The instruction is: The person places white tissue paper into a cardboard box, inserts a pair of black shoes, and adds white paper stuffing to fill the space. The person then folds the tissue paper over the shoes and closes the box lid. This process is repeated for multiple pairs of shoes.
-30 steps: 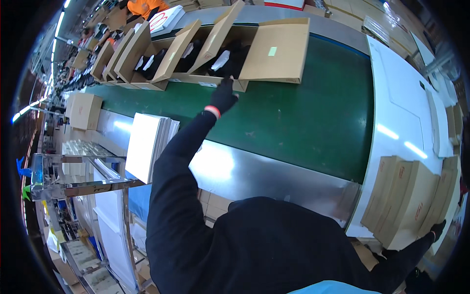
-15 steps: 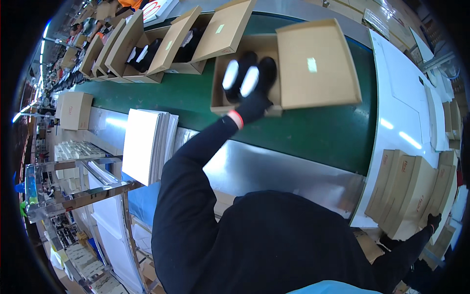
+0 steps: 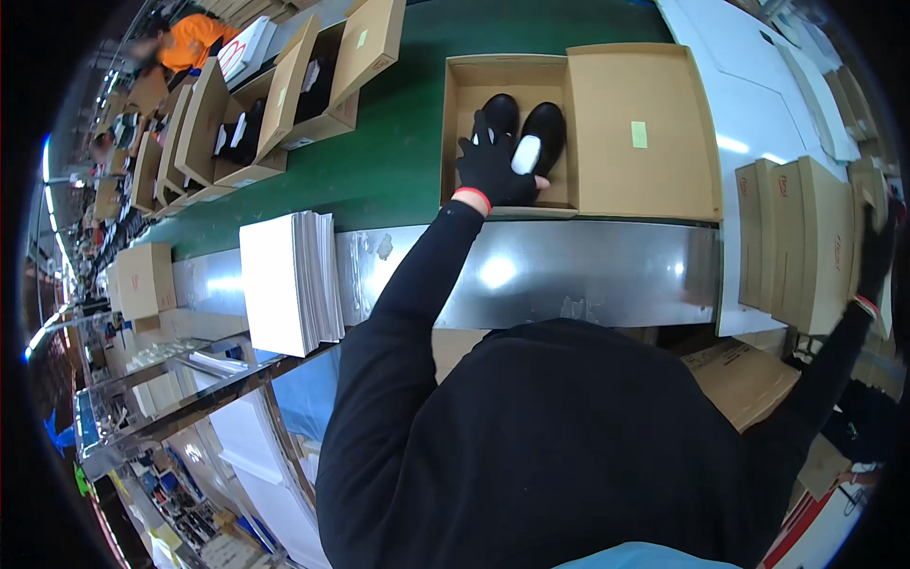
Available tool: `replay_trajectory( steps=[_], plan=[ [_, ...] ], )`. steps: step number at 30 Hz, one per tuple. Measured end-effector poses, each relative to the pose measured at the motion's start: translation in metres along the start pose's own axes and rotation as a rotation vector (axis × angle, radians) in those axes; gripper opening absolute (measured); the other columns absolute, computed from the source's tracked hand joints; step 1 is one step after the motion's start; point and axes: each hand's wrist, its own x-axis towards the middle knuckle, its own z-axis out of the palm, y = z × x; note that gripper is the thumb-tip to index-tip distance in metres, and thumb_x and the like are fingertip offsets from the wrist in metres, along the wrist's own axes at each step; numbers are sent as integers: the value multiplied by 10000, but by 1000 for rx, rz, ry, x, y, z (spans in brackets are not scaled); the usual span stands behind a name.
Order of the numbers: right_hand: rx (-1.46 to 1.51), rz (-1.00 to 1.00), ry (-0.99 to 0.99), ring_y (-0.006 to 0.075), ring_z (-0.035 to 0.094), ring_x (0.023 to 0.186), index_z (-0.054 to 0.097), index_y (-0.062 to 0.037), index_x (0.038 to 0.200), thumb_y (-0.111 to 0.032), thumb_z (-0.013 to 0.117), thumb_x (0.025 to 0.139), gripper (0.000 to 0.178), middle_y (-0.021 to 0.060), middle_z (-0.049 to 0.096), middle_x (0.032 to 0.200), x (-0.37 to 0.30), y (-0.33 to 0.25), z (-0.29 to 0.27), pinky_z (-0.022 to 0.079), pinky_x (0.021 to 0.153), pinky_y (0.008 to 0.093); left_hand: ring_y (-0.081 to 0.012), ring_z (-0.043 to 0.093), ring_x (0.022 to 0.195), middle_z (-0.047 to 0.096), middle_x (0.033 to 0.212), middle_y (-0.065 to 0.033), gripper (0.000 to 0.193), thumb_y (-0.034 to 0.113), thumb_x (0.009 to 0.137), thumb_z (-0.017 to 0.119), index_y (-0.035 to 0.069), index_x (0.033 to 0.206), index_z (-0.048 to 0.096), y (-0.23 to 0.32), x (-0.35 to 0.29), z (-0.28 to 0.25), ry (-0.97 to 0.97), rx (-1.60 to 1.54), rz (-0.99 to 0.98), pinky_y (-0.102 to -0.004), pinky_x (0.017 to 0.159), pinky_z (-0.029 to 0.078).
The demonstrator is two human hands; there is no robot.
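My left hand [image 3: 490, 171], in a black glove with bare fingertips and a red wristband, lies with fingers spread over a pair of black shoes [image 3: 543, 133]. White paper or padding shows in the shoe openings. The pair sits in an open cardboard shoebox [image 3: 457, 104], its lid [image 3: 654, 133] folded out flat to the right with a pale green sticker inside. At the far right, my right hand [image 3: 878, 242], also gloved, grips the edge of a closed shoebox [image 3: 864, 180] in an upright row. Its fingers are partly hidden near the dim rim.
A green conveyor belt [image 3: 389, 161] runs behind a metal ledge [image 3: 531, 275]. More open boxes with black shoes [image 3: 248, 133] stand at left. A stack of white sheets [image 3: 275, 284] rests on the ledge, near a metal rack [image 3: 171, 408]. A person in orange [image 3: 194, 43] is far left.
My view has shifted, and the shoebox now lies squarer before me. My left hand has moved from the shoes' near end onto them, fingers spread. My right hand remains at the row of boxes.
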Motion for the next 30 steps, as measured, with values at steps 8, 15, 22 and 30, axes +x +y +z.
replay_trajectory(
  steps=[8, 15, 22, 30],
  plan=[
    [764, -359, -648, 318, 598, 973, 623, -63, 1111, -149, 704, 787, 346, 123, 644, 1024, -91, -335, 2, 467, 865, 419, -350, 586, 1009, 563, 1105, -205, 604, 408, 693, 779, 52, 1151, 612, -49, 2, -6, 162, -596, -33, -429, 868, 465],
    [933, -180, -535, 321, 544, 1065, 550, -74, 1218, -134, 706, 773, 476, 140, 585, 1140, -122, -429, 20, 442, 901, 413, -317, 517, 1106, 487, 1183, -163, 537, 275, 699, 776, 21, 1141, 608, -106, -119, -146, 405, -784, -119, -407, 929, 417],
    [877, -382, -516, 334, 491, 1169, 463, -66, 1294, -107, 726, 722, 631, 155, 540, 1219, -94, -516, 84, 369, 1024, 448, -310, 600, 1006, 511, 1204, -128, 559, 284, 672, 789, 58, 1151, 611, -145, -226, -167, 368, -395, -381, -391, 825, 504],
    [544, -575, -814, 335, 636, 864, 672, -97, 1048, -132, 582, 769, 295, 151, 671, 863, -80, -521, 142, 496, 778, 433, -385, 534, 1032, 527, 1227, -177, 556, 360, 664, 770, 120, 1145, 627, -165, -294, -51, 300, -350, -367, -451, 822, 478]
  ],
)
